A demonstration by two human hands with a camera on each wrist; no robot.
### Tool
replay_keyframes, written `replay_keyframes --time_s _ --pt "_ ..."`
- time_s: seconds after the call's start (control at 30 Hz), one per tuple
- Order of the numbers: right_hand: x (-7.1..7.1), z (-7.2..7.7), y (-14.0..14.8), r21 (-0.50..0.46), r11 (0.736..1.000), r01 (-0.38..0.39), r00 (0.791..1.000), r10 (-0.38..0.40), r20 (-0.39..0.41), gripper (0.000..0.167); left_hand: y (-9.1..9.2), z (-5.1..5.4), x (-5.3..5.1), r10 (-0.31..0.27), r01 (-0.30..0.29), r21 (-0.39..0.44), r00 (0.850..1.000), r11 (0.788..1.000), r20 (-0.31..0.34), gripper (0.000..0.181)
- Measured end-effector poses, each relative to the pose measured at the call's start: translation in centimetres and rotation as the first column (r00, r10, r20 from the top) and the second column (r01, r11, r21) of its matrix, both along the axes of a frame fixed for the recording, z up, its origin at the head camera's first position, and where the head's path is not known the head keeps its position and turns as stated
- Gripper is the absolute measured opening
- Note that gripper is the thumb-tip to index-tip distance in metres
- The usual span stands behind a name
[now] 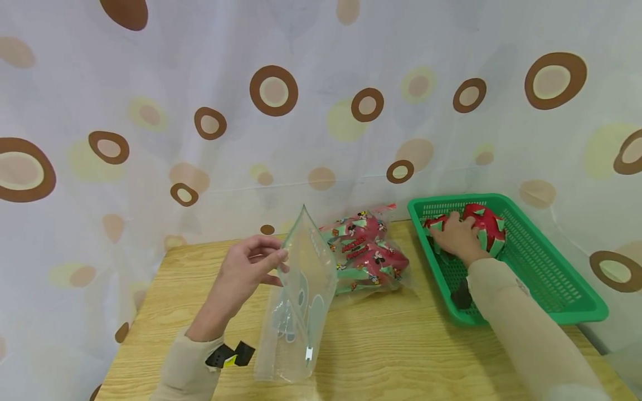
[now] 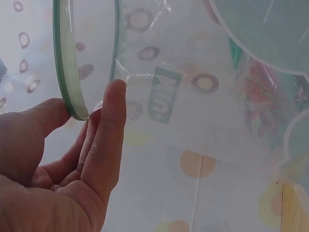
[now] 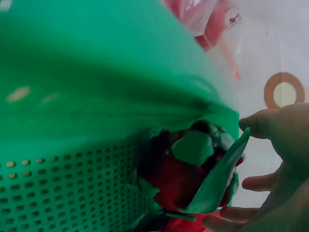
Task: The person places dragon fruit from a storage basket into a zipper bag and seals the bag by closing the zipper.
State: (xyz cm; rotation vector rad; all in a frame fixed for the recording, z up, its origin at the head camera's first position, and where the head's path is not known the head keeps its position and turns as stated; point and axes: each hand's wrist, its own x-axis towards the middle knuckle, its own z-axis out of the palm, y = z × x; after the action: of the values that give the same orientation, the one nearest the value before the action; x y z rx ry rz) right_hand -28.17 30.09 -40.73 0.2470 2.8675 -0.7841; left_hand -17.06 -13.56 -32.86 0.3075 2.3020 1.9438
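My left hand [image 1: 251, 267] pinches the green-edged rim of a clear zip bag [image 1: 315, 301] between thumb and fingers. The bag stands upright with its mouth parted; in the left wrist view the green zip strip [image 2: 60, 63] runs up from the fingertips. My right hand [image 1: 457, 239] reaches into a green basket [image 1: 544, 278], over red toy-like dragon fruits [image 1: 486, 223] with green scales. In the right wrist view, its fingers are spread beside one dragon fruit [image 3: 193, 150], the thumb near a scale tip; firm contact cannot be made out.
Behind the zip bag lies a filled printed bag [image 1: 371, 256] with red and green dragon fruits inside. All stands on a wooden table [image 1: 381, 345], against a curtain [image 1: 321, 139] with brown ring patterns. The basket sits at the table's right edge.
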Motion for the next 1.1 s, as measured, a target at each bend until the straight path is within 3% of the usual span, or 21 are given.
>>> replay_keyframes --time_s 0.17,0.43,0.6,0.8,1.1 --pt "-0.7 -0.7 0.8 -0.001 1.000 -0.024 0.996 0.023 0.083 0.085 -0.1 -0.3 0.1 -0.003 0.002 0.013 1.000 1.000 0.009 0.033" --pt "-1.5 -1.3 1.5 -0.093 0.995 -0.023 0.991 0.035 0.127 0.092 -0.2 -0.5 0.2 0.004 -0.004 0.024 1.000 1.000 0.021 0.033" --pt "-1.6 -1.5 1.5 -0.117 0.993 -0.006 0.994 0.019 0.108 0.093 -0.2 -0.5 0.1 0.009 -0.009 0.013 1.000 1.000 0.026 0.033" --pt "-1.4 -1.7 1.6 -0.231 0.973 0.014 0.998 0.001 0.066 0.093 -0.2 -0.4 0.1 0.020 -0.020 0.001 0.999 1.000 0.034 0.032" --pt "-1.0 -1.9 1.9 -0.228 0.974 0.003 1.000 -0.008 -0.018 0.089 -0.3 -0.4 0.0 0.019 -0.019 0.001 1.000 1.000 0.024 0.033"
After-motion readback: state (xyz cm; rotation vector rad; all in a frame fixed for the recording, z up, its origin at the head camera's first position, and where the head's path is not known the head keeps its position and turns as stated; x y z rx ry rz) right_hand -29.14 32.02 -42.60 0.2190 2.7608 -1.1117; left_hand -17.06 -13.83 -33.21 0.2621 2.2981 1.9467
